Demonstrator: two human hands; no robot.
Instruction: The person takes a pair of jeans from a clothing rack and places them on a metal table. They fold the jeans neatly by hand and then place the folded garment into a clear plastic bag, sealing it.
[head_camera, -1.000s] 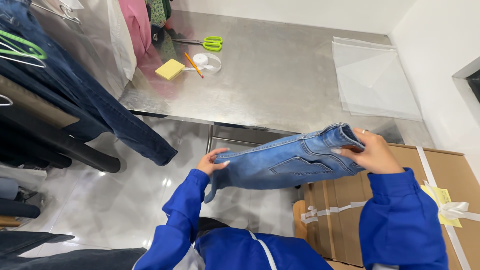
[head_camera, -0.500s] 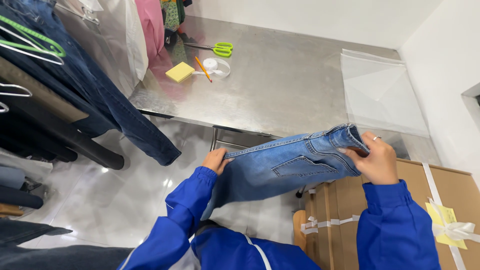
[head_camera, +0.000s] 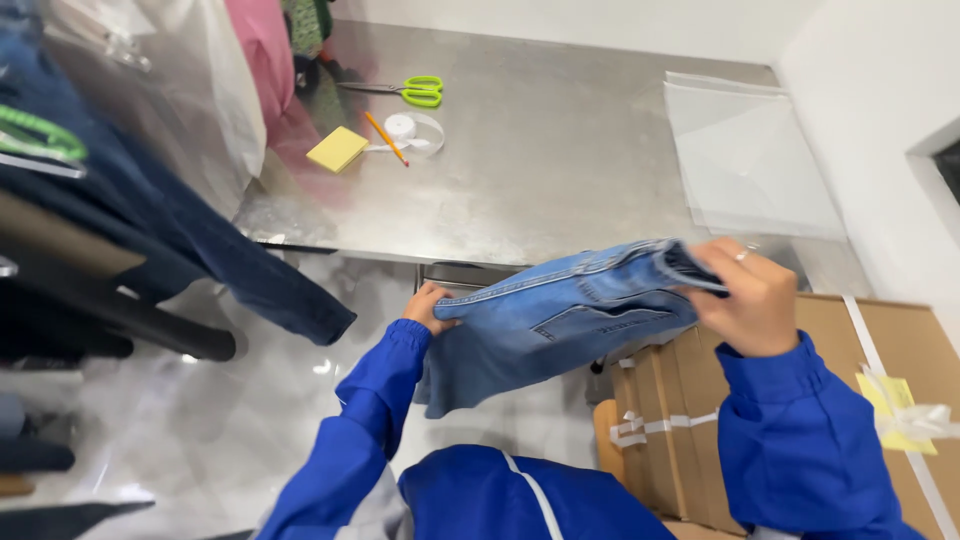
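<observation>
- Far left: dark jeans (head_camera: 150, 240) hang off a garment rack, with a green hanger (head_camera: 40, 135) at the left edge; clear plastic garment covers (head_camera: 190, 90) and a pink garment (head_camera: 265, 50) hang over the steel table's left edge.
- Steel table (head_camera: 560, 180), near its far-left corner: yellow sticky-note pad (head_camera: 338, 149), orange pencil (head_camera: 386, 139), white tape roll (head_camera: 403, 127), green-handled scissors (head_camera: 405, 91).
- Left hand (head_camera: 430, 308): fingers closed, pinching the left end of the folded light-blue jeans (head_camera: 560, 315), thumb on top and the other fingers hidden under the denim. The hand sits just off the table's near edge, above the floor.
- Change: compared with the two earlier frames, the jeans are slightly higher and nearer the table's near edge, both hands have the same hold, and the view has shifted toward the table. Judged from that, the jeans are being carried toward the table and are not yet set down.
- Jeans are in the air, stretched between the hands, back pocket facing up, waistband end at the right, a loose fold hanging below the left hand. They touch nothing but the hands.
- Right hand (head_camera: 745, 300): fingers curled shut over the waistband end, a ring on one finger.
- Table's right edge: empty clear plastic bag (head_camera: 750, 160) lying flat, well apart from the jeans.
- Below right: taped cardboard boxes (head_camera: 850, 400) under the right arm, with a yellow slip (head_camera: 895, 410) on top.
</observation>
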